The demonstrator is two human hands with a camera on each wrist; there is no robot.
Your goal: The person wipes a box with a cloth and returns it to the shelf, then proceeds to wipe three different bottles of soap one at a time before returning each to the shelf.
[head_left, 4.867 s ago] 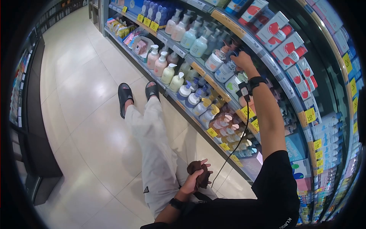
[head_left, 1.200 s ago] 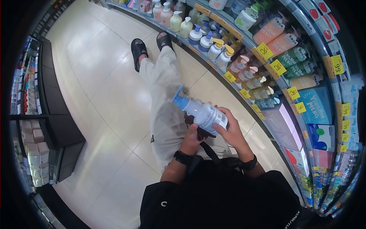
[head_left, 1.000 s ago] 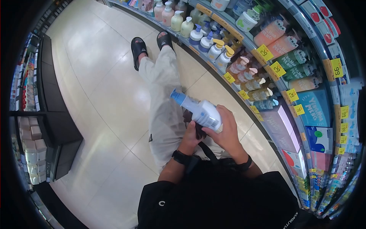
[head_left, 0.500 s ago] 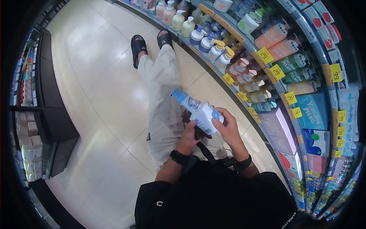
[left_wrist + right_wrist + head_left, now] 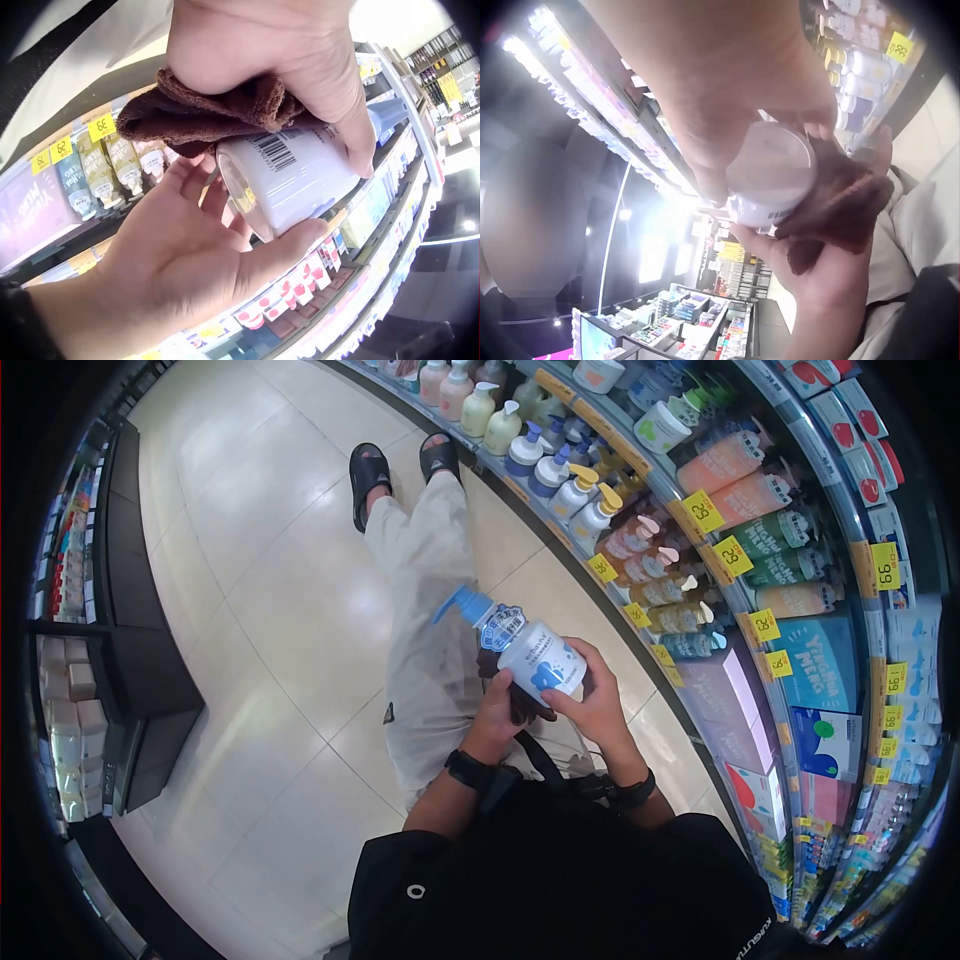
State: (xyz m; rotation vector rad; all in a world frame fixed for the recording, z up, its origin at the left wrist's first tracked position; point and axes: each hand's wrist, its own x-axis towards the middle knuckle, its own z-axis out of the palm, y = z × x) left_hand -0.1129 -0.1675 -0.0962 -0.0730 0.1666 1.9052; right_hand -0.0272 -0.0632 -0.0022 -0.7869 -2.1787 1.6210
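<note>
A white pump bottle [image 5: 543, 659] with a blue pump head [image 5: 466, 603] and blue print on its label lies tilted between my two hands, over the lap. My left hand [image 5: 495, 712] holds a brown cloth [image 5: 225, 112] against the bottle, with its thumb on the bottle's side. Around the lower end of the bottle my right hand [image 5: 592, 700] curls its fingers and thumb. The left wrist view shows a barcode [image 5: 274, 152] on the side turned downward. In the right wrist view the bottle's round base [image 5: 772, 161] faces the camera.
To the right, a shelf holds pump bottles [image 5: 525, 450], orange bottles [image 5: 722, 460] and boxes [image 5: 820, 660], with yellow price tags [image 5: 703, 510] along its edges. A dark display unit [image 5: 150, 690] stands at the left. Two sandaled feet [image 5: 370, 485] rest on the tiled floor [image 5: 260, 560].
Earlier my right hand was up at the shelf and my left held the cloth at the lap. Since then the bottle has come between both hands and been turned, its blue-printed label now up.
</note>
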